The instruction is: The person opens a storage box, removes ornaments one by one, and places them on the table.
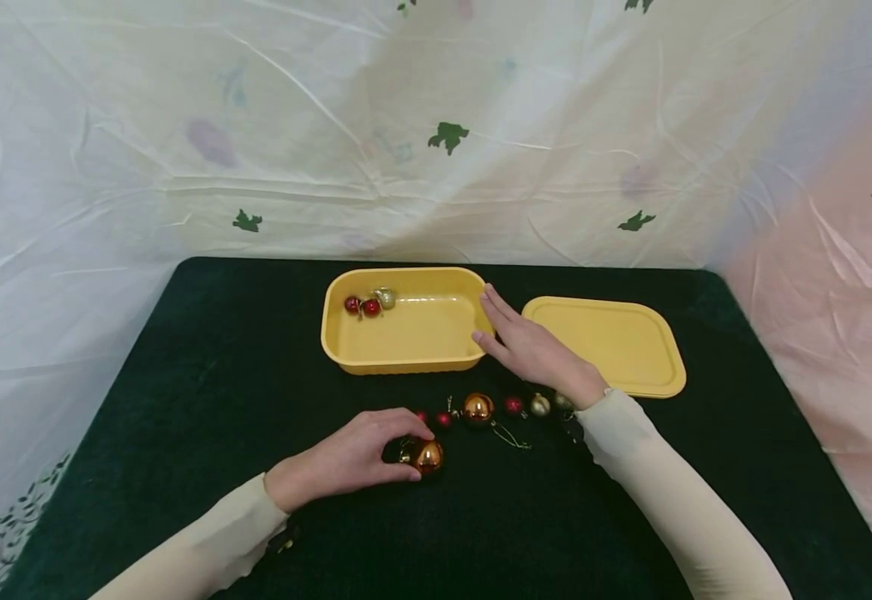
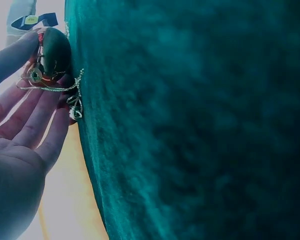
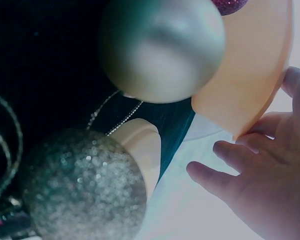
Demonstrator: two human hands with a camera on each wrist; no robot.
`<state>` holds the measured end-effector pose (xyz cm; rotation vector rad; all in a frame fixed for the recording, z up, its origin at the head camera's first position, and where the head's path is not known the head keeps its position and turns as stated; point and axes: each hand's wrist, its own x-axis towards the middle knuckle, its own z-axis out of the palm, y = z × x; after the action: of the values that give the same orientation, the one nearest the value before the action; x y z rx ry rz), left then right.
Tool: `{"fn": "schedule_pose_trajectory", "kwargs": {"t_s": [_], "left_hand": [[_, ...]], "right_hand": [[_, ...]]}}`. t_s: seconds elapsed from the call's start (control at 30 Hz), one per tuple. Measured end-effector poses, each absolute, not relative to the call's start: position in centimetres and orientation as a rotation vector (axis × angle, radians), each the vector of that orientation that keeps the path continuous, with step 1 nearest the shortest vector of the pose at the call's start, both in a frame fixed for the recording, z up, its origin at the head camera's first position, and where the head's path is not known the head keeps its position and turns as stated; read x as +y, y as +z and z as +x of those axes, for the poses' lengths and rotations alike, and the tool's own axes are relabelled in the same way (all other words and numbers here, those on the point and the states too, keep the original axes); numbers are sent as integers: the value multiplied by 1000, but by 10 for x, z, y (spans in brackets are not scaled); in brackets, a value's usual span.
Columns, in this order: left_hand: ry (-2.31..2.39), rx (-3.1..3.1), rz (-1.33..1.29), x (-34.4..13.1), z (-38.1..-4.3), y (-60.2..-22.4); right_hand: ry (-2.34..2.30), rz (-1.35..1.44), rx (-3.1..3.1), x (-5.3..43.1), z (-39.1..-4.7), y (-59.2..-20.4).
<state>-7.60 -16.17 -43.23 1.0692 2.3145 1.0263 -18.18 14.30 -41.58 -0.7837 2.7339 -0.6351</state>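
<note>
My left hand (image 1: 364,450) holds a shiny copper bauble (image 1: 428,457) between thumb and fingers, low over the dark green tabletop. In the left wrist view its metal cap and loose gold string (image 2: 50,89) hang beside the fingers. My right hand (image 1: 533,343) rests against the right end of a yellow plastic box (image 1: 406,365), its fingers fairly straight. Inside the box, at the left, lie two red baubles (image 1: 371,307) and a pale gold one (image 1: 384,298). The right wrist view shows the right fingertips at the box's wall (image 3: 250,75).
Between the hands runs a row of baubles: small red ones (image 1: 444,419), another copper bauble (image 1: 478,408) with a string, a red one (image 1: 513,405) and gold ones (image 1: 540,405). A yellow lid (image 1: 616,342) lies right of the box. Printed cloth (image 1: 331,200) hangs behind the table.
</note>
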Motion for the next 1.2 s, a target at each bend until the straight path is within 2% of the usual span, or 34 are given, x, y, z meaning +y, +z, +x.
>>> {"fn": "schedule_pose_trajectory", "kwargs": {"t_s": [0.83,1.2], "left_hand": [[900,2446,1177,-164,-73,-433],[1069,2583,1148,-173,-86,-412]], "right_hand": [[-632,-780,2743,144,-182,-419],[-644,-782,2740,144,-182,-419]]}}
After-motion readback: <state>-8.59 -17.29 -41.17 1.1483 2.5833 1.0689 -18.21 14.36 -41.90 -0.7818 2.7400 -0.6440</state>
